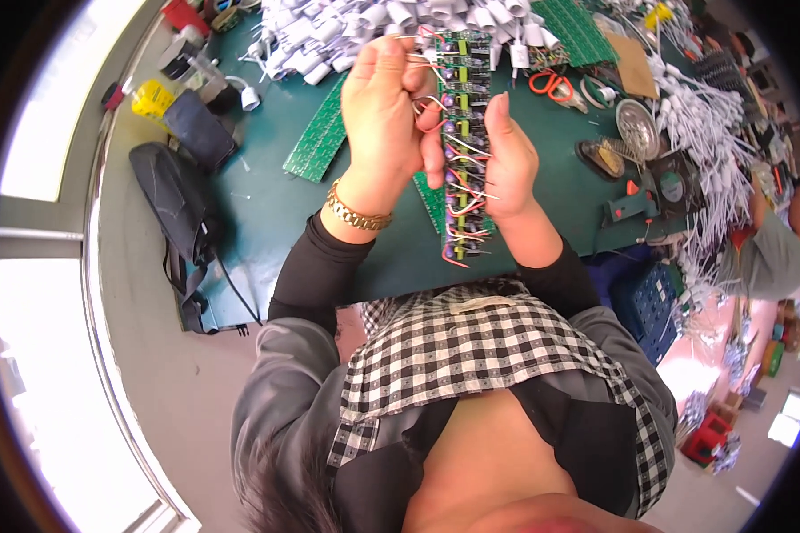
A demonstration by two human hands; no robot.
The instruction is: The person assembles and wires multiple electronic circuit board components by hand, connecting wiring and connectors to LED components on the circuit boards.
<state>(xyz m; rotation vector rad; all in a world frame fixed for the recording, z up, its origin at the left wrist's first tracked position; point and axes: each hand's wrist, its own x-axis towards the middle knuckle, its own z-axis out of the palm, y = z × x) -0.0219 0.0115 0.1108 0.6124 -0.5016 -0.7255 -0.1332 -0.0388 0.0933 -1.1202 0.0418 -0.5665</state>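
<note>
A long, narrow circuit board stands upright in front of me, crowded with black, yellow and purple parts. Short white and red wires stick out along its length. My right hand grips the board by its right edge, thumb pointing up. At the upper left edge, my left hand has its fingers curled against the wires, pinching at the top ones. Its fingertips are partly hidden. Beneath the board, a green circuit panel lies on the table, mostly covered. Another green panel rests left of my left hand.
A heap of white lamp sockets fills the far side of the green table. Orange-handled scissors, a metal dish and bundled white cables lie right. A black bag sits left. Another person is at far right.
</note>
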